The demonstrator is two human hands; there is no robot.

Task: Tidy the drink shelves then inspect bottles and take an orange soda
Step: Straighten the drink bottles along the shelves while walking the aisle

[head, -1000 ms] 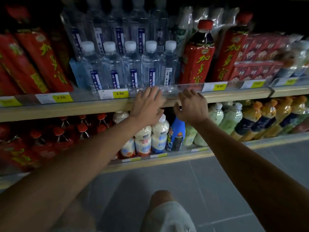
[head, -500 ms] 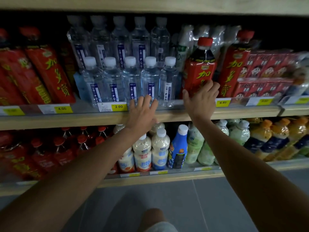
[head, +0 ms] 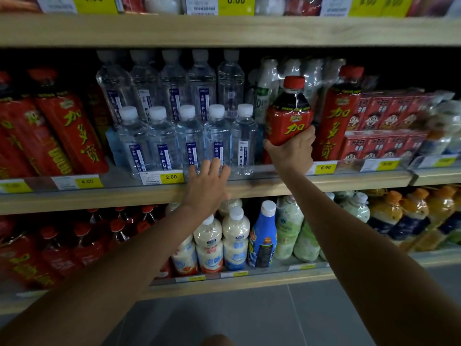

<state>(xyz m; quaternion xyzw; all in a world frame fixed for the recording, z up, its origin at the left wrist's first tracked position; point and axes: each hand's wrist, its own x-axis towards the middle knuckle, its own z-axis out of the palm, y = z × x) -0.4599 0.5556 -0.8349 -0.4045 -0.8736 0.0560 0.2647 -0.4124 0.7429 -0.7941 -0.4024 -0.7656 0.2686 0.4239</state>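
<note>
Though it was splayed a moment ago, the right hand (head: pixel 292 151) now grips the red-labelled dark plastic bottle (head: pixel 290 113), centre frame. The left hand (head: pixel 207 187), fingers straight, reaches at clear plastic water bottles (head: pixel 189 138). Tidying likely proceeds; orange soda bottles (head: pixel 411 216) wait lower right.

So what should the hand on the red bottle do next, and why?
Probably the right hand should ease the red bottle back into line beside the other red bottle, label facing out. It grips the bottle low down, and the bottle seems to stand forward of its neighbour, close to the water bottles.
</note>
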